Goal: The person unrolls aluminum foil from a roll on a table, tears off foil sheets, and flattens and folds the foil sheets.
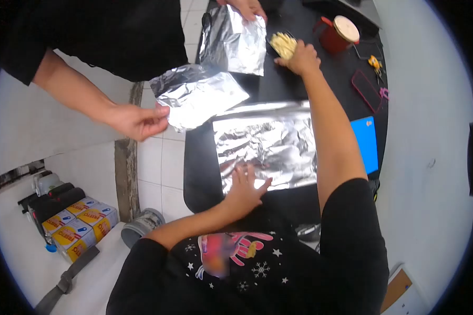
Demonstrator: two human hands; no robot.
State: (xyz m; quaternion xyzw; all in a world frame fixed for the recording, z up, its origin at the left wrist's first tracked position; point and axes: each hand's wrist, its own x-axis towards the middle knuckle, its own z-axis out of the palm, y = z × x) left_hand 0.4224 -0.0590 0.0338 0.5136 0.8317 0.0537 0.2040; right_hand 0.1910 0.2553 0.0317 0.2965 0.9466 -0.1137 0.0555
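My left hand (pixel 245 190) rests with spread fingers on the lower left part of a large, wrinkled foil sheet (pixel 268 144) on the black table (pixel 199 176). Farther away, my right hand (pixel 302 59) is wrapped round the near right side of a small dark container of pale yellow strips (pixel 283 45). To the left, a co-worker's hand (pixel 142 121) pinches the corner of a smaller foil piece (pixel 202 97). The co-worker's other hand (pixel 245 8) touches the top of another foil piece (pixel 239 42).
A red mug with a pale lid (pixel 340 34), a phone with a red edge (pixel 367 92), yellow-handled scissors (pixel 374 63) and a blue folder (pixel 364 144) lie toward the right. A grey bucket (pixel 142 227) and yellow-white boxes (pixel 81 226) are at lower left.
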